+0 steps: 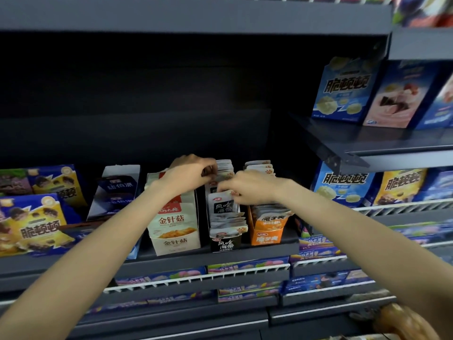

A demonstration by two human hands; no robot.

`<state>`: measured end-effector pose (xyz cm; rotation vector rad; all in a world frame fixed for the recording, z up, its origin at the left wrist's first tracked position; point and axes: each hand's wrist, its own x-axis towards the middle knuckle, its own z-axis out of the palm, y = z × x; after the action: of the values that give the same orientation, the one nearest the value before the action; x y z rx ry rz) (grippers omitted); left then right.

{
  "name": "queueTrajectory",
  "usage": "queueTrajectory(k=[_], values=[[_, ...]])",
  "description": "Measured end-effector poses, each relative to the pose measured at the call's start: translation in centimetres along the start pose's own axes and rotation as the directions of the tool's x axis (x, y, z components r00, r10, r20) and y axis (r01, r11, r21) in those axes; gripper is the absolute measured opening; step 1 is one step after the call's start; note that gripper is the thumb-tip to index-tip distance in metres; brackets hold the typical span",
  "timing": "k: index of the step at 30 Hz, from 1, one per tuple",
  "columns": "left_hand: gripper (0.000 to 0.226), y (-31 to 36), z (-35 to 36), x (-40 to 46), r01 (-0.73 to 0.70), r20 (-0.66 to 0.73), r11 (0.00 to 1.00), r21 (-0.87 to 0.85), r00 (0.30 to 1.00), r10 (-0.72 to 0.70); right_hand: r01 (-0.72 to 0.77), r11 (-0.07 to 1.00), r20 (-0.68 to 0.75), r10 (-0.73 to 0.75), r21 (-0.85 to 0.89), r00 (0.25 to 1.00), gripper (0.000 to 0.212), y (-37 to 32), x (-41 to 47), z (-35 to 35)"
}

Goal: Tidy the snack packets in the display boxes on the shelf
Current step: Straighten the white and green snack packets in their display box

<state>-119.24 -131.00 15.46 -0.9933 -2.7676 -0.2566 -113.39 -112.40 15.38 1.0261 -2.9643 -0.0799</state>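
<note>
A dark grey shop shelf (pixel 171 260) carries three display boxes side by side: a cream box (pixel 175 231), a black box (pixel 225 242) in the middle and an orange box (pixel 268 233). The black box holds a row of grey-and-white snack packets (pixel 224 207) standing on edge, some tipped. The left hand (pixel 190 174) has its grip curled round the rear packets; the right hand (pixel 251 187) pinches a packet top nearer the front. Blue and yellow cartons (pixel 36 224) stand on the left.
</note>
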Motion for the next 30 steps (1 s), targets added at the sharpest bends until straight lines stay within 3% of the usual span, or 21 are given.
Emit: queueTrajectory(k=[3,6,10,13,15,19,27,30], values=[[0.013,0.0,-0.1,-0.3,-0.047,-0.011,0.999,-0.016,0.999,0.047,0.032,0.995,0.071,-0.026,-0.093,0.997,0.035,-1.4,0.5,0.5],[0.016,-0.4,-0.3,-0.4,-0.076,0.004,0.997,0.031,0.997,0.076,0.044,0.991,0.073,-0.053,0.124,0.996,0.028,-1.6,-0.2,-1.0],[0.025,-0.7,-0.3,0.7,-0.077,0.041,0.988,0.132,0.997,0.073,0.021,0.939,-0.236,0.065,0.344,0.97,0.019,-0.6,-3.3,-3.2],[0.024,-0.6,-0.1,1.4,-0.047,0.072,0.983,0.177,0.997,0.035,-0.032,0.868,-0.451,0.289,0.496,0.844,0.019,0.1,-6.2,-4.9],[0.02,-0.4,0.0,1.4,-0.042,0.069,0.989,0.144,0.997,0.032,-0.026,0.797,-0.513,0.413,0.603,0.752,0.019,0.3,-7.8,-5.8],[0.018,-0.1,-0.4,0.4,-0.07,0.054,0.995,0.066,0.996,0.066,-0.016,0.695,-0.501,0.534,0.719,0.681,0.019,0.7,-9.5,-6.5],[0.021,1.6,-1.3,-3.1,-0.117,-0.147,0.972,-0.203,0.985,0.088,-0.043,0.675,-0.499,0.586,0.737,0.639,0.017,-0.1,-10.0,-6.0],[0.035,2.0,-0.8,-3.6,-0.162,-0.051,0.985,-0.058,0.986,0.159,-0.096,0.691,-0.481,0.588,0.716,0.65,0.017,-0.6,-9.6,-5.5]])
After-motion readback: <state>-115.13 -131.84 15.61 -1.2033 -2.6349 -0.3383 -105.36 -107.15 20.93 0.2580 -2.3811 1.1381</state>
